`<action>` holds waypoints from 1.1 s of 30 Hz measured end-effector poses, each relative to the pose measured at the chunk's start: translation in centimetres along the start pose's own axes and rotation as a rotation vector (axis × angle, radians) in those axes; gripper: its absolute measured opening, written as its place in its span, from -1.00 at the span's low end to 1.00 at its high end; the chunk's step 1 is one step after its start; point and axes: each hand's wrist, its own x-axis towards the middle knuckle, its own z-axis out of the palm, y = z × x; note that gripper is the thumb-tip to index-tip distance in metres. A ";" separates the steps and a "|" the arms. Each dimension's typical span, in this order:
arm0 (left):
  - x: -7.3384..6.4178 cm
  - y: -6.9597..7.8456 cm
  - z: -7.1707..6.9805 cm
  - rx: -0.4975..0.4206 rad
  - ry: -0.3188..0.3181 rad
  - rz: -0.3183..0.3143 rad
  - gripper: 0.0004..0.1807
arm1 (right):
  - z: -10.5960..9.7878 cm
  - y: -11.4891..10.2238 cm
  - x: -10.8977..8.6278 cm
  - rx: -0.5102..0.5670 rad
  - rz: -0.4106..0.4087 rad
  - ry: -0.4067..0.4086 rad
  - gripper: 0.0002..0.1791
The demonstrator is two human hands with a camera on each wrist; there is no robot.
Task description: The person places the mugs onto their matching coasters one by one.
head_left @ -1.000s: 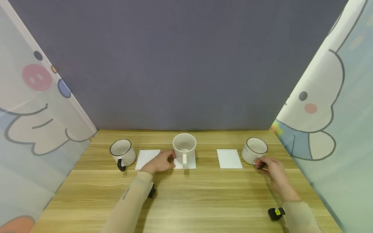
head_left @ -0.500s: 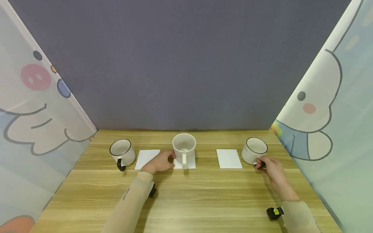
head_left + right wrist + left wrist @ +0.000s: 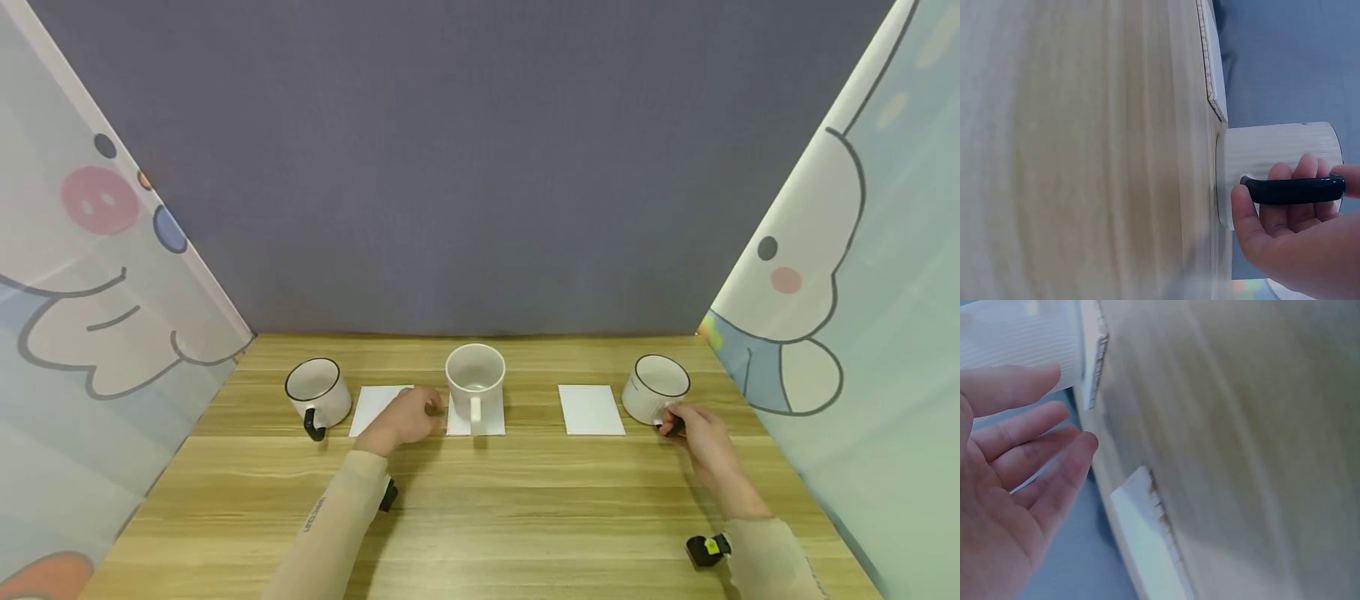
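A white mug [image 3: 476, 375] with a white handle stands on a white square coaster [image 3: 492, 423] in the middle of the head view. My left hand [image 3: 405, 418] is just left of that coaster, fingers loosely bent and holding nothing. In the left wrist view, the fingers [image 3: 1063, 465] stand apart from the mug and the coaster's edge. At the right, a white mug [image 3: 647, 400] with a dark rim stands on the table. My right hand [image 3: 708, 442] holds this mug by its black handle [image 3: 1294, 191], fingers curled round it.
A second black-handled mug [image 3: 318, 392] stands at the left. Beside it lies a white coaster [image 3: 367, 408], partly behind my left hand. Another coaster [image 3: 590, 410] lies left of the right mug. A grey panel [image 3: 480, 167] closes off the back of the wooden table [image 3: 525, 517].
My left hand has drawn back a little to the left, away from the middle coaster and mug. The right hand stays on the handle, and the mugs stand where they were.
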 end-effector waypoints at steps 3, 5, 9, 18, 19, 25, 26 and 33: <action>-0.4 0.3 -0.6 -0.008 0.010 -0.005 -0.69 | 0.0 0.0 -0.1 0.021 0.011 0.007 -0.74; -0.8 0.6 -1.0 -0.011 0.012 -0.008 -0.67 | -0.1 -0.1 -0.2 0.029 0.018 0.009 -0.75; -1.4 1.4 -1.8 -0.008 0.021 -0.026 -0.63 | -0.1 -0.2 -0.2 0.035 0.025 0.001 -0.73; -2.1 3.4 -3.4 0.003 0.130 -0.001 -0.66 | -0.2 -0.4 0.0 0.023 0.011 -0.021 -0.71; -2.1 3.5 -3.5 0.014 0.149 0.007 -0.68 | -0.2 -0.4 0.1 0.024 0.012 -0.021 -0.71; -2.3 4.5 -3.9 0.043 0.310 0.073 -0.77 | -0.2 -0.3 0.0 -0.002 0.014 -0.029 -0.71; -2.3 4.7 -3.9 0.042 0.347 0.094 -0.79 | -0.1 -0.3 0.0 -0.006 0.017 -0.029 -0.71; -1.9 6.2 -3.5 0.011 0.621 0.344 -0.88 | -0.1 -0.2 0.2 -0.037 0.018 -0.023 -0.71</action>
